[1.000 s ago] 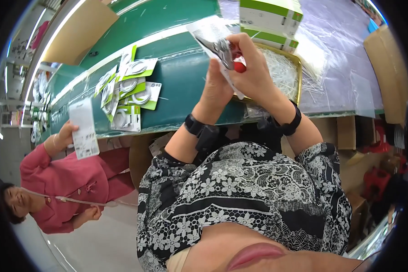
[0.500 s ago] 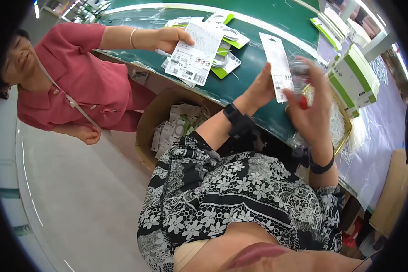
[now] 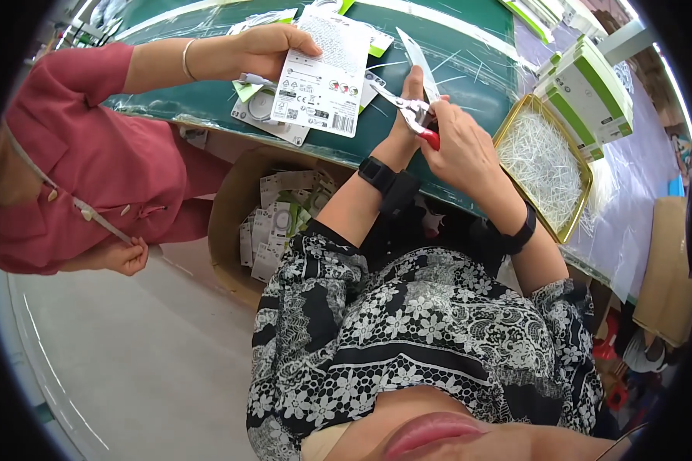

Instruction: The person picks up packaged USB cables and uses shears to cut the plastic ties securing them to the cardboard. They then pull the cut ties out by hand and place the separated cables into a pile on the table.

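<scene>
My left hand point(image 3: 410, 111) is closed round a white packaging card point(image 3: 417, 60), tilted so that it shows nearly edge-on. My right hand point(image 3: 469, 146) is wrapped round metal pliers point(image 3: 413, 112) with a red handle. The pliers' jaws point up and left, overlapping the left hand beside the card; whether they touch it I cannot tell. To the left, a co-worker's hand point(image 3: 273, 46) holds up another white card point(image 3: 327, 77), its printed back facing me.
Several carded cables in white and green point(image 3: 261, 104) lie on the green table point(image 3: 469, 34). A gold-rimmed tray point(image 3: 590, 184) of thin clear plastic strips point(image 3: 542, 154) stands at the right, beside white-green boxes point(image 3: 588, 96). Below the table edge is a carton point(image 3: 221, 223) with cards.
Both my hands have moved left, and the card has turned edge-on. The pliers, blurred before, now lie across by my left hand. The co-worker's card also appears further left.
</scene>
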Action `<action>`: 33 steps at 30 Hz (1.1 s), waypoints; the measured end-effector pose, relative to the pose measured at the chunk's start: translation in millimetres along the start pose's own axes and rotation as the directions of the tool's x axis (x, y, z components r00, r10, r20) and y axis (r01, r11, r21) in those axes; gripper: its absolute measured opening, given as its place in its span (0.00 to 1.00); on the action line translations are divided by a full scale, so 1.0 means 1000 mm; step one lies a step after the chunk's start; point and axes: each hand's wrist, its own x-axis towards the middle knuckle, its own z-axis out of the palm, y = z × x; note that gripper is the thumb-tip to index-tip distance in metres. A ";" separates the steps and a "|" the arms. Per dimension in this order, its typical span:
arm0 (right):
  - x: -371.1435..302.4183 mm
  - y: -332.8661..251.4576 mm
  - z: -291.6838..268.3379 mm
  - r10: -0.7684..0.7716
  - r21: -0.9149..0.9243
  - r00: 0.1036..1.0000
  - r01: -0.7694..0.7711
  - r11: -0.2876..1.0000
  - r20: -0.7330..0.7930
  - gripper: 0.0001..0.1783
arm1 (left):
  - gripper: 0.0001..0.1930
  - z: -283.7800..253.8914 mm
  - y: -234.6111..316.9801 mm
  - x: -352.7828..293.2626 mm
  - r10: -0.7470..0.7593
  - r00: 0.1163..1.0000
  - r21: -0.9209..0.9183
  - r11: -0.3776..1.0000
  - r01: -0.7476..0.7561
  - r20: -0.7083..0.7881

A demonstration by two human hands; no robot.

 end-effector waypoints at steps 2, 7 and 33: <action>0.007 0.006 0.003 -0.033 -0.072 0.998 0.029 0.997 -0.053 0.21 | 0.42 -0.003 -0.003 0.014 0.058 0.998 0.057 0.997 -0.058 0.014; 0.010 0.012 -0.004 -0.094 -0.122 0.987 0.078 0.989 -0.129 0.21 | 0.38 0.004 0.002 0.015 0.063 0.994 0.009 0.998 -0.064 0.090; 0.004 0.004 -0.005 -0.034 0.091 0.997 0.040 0.995 -0.070 0.19 | 0.44 0.006 0.006 0.014 -0.057 0.996 -0.008 0.998 0.058 0.061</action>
